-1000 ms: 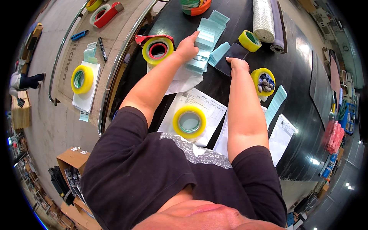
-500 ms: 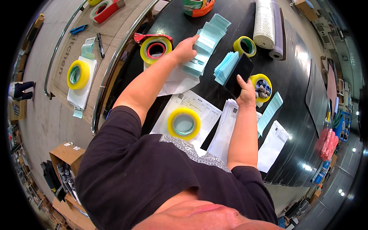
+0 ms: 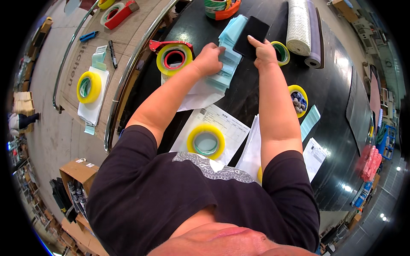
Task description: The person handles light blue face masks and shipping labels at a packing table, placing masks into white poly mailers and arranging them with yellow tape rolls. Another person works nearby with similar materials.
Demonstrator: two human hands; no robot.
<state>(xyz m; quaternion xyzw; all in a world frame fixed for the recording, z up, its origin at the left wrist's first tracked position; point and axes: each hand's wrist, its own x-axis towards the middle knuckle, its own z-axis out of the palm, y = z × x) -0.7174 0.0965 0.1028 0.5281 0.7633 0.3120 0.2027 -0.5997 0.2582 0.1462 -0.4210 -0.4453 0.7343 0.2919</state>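
Observation:
My left hand (image 3: pixel 210 59) is closed at the left edge of a fanned stack of light blue paper slips (image 3: pixel 230 59), its fingertips on the paper. My right hand (image 3: pixel 265 52) grips a black smartphone (image 3: pixel 253 36), thumb on top, over the stack's right side. The phone hides part of the slips. White sheets (image 3: pixel 197 96) stick out from under the near end. Closer to me, a yellow-rimmed roll of clear tape (image 3: pixel 205 141) lies on a printed form (image 3: pixel 228 123). More white papers (image 3: pixel 250 147) are partly covered by my right forearm.
A red tape dispenser (image 3: pixel 174 59) stands left of the slips. A yellow tape roll (image 3: pixel 281 53) sits past my right hand; another (image 3: pixel 298 101) holds a dark glove. Rolled mats (image 3: pixel 299 30) lie far right. A metal-railed cart (image 3: pixel 112 115) adjoins the black table (image 3: pixel 329 162).
My right hand has carried the phone left and away from me, over the slips. The second bundle of blue slips no longer shows where it lay. My left hand's fingers have curled in.

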